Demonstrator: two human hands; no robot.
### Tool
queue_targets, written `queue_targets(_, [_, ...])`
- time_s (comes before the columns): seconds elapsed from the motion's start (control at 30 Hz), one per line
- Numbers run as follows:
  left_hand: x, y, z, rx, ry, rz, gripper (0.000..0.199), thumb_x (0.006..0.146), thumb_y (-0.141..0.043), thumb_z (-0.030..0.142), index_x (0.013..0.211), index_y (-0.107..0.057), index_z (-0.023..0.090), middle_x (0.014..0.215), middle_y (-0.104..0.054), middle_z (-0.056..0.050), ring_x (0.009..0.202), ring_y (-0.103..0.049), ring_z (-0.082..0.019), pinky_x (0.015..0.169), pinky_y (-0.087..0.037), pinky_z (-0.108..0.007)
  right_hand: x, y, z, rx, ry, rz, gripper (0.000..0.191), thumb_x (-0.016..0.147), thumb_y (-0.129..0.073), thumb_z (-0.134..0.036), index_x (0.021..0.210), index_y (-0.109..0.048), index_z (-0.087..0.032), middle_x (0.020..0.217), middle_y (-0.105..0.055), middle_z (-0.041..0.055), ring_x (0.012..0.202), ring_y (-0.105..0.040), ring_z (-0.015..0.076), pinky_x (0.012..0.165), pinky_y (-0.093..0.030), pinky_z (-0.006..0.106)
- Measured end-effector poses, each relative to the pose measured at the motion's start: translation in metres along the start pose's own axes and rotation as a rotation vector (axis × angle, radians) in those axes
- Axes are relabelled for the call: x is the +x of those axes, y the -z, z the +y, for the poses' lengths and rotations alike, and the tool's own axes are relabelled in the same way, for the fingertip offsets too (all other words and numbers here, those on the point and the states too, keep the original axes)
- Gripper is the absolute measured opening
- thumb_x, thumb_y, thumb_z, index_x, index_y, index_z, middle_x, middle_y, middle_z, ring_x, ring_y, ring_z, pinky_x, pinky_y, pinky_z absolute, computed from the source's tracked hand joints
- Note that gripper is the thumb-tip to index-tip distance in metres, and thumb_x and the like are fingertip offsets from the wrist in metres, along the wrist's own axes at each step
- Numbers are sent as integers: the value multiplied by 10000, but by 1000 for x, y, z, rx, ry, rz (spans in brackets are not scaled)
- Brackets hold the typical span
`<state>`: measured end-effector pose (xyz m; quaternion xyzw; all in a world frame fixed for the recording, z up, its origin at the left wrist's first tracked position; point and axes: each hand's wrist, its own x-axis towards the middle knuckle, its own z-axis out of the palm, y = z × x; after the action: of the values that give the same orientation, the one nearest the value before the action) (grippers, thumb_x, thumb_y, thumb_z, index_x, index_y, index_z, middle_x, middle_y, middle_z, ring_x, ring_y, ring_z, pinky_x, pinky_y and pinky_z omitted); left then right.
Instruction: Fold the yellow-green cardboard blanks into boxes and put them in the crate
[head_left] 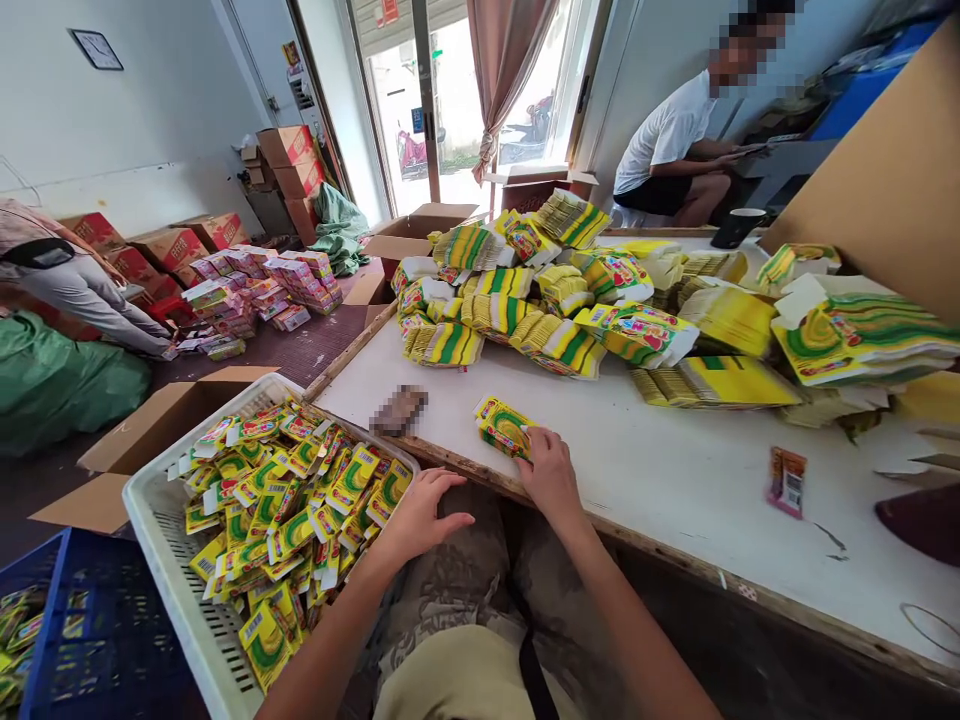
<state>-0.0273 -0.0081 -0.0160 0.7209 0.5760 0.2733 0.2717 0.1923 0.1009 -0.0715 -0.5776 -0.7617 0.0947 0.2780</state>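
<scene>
Yellow packet [502, 426] sits gripped by the half-closed right hand [551, 470].

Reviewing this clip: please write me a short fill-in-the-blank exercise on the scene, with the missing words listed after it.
The right hand touches a yellow box on a table whose top is coloured ____.
The left hand holds ____.
The crate beside the white basket is coloured ____.
Seen from the camera, the seated person is to the ____ of the curtain.

Missing words: white; nothing; blue; right.
</scene>
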Motion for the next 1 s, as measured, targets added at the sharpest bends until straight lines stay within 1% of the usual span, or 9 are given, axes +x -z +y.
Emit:
queue_targets(0.17, [3, -8, 3, -61, 29, -15, 439, 796, -734, 377, 1199, -637, 232, 1250, -646, -86, 1200, -555, -252, 1048, -442, -443, 6, -2, 3, 63, -28, -33, 343, 814, -557, -128, 1154, -579, -160, 1054, -631, 157, 989, -581, 309, 897, -468, 443])
queue_targets(0.3, [9, -17, 9, -172, 48, 12, 406, 788, -733, 352, 1167, -655, 227, 1194, -668, -83, 1152, -583, -250, 1023, -461, -447, 9, -2, 5, 114, -57, 18, 403, 779, -567, -124, 1178, -532, -162, 1056, -604, 148, 1004, -583, 301, 896, -479, 447])
queue_targets(0.4, [17, -30, 12, -439, 88, 70, 534, 794, -719, 379, 1284, -569, 231, 1271, -626, -105, 1193, -574, -248, 1007, -479, -434, 3, 7, -3, 370, -109, 123, 434, 776, -565, -175, 1198, -465, -185, 990, -590, 92, 917, -595, 263, 834, -510, 436])
queue_targets(0.47, [25, -40, 15, -674, 104, 180, 672, 757, -743, 455, 1338, -497, 224, 1333, -579, -130, 1216, -567, -253, 1002, -487, -423, -5, 17, -18, 602, -131, 135, 461, 764, -601, -222, 1195, -441, -199, 919, -576, 43, 810, -597, 226, 765, -523, 403])
queue_targets(0.6, [43, -46, 36, -1032, 84, 376, 626, 757, -644, 638, 1177, -549, 184, 1162, -642, -128, 1143, -606, -258, 958, -510, -414, -36, 39, -63, 976, -8, -138, 446, 759, -663, -272, 1151, -451, -237, 850, -583, -4, 706, -586, 174, 642, -503, 312])
queue_targets(0.7, [49, -39, 51, -1182, 150, 479, 513, 839, -475, 669, 1013, -552, 192, 872, -633, -66, 874, -655, -200, 787, -552, -359, -58, 48, -92, 1189, 18, -219, 359, 810, -652, -324, 1115, -482, -243, 875, -604, 10, 789, -607, 176, 703, -511, 307])
queue_targets(0.8, [49, -34, 53, -1144, 192, 638, 487, 850, -445, 683, 920, -515, 207, 694, -517, 8, 642, -572, -131, 642, -519, -273, -67, 48, -104, 1213, 21, -258, 440, 771, -722, -334, 1154, -527, -239, 939, -620, 16, 864, -597, 180, 805, -500, 322])
queue_targets(0.87, [44, -34, 48, -1014, 217, 676, 536, 845, -419, 725, 927, -522, 206, 701, -527, 4, 648, -569, -131, 634, -512, -260, -65, 43, -103, 1192, -25, -262, 485, 728, -765, -363, 1146, -556, -233, 862, -594, -11, 785, -568, 166, 735, -490, 299])
queue_targets(1.0, [31, -36, 38, -881, 132, 535, 693, 765, -476, 805, 1082, -557, 194, 976, -645, -76, 908, -641, -195, 819, -539, -324, -54, 35, -87, 1194, -124, -161, 388, 731, -747, -463, 996, -604, -218, 713, -525, -42, 647, -502, 144, 606, -442, 267])
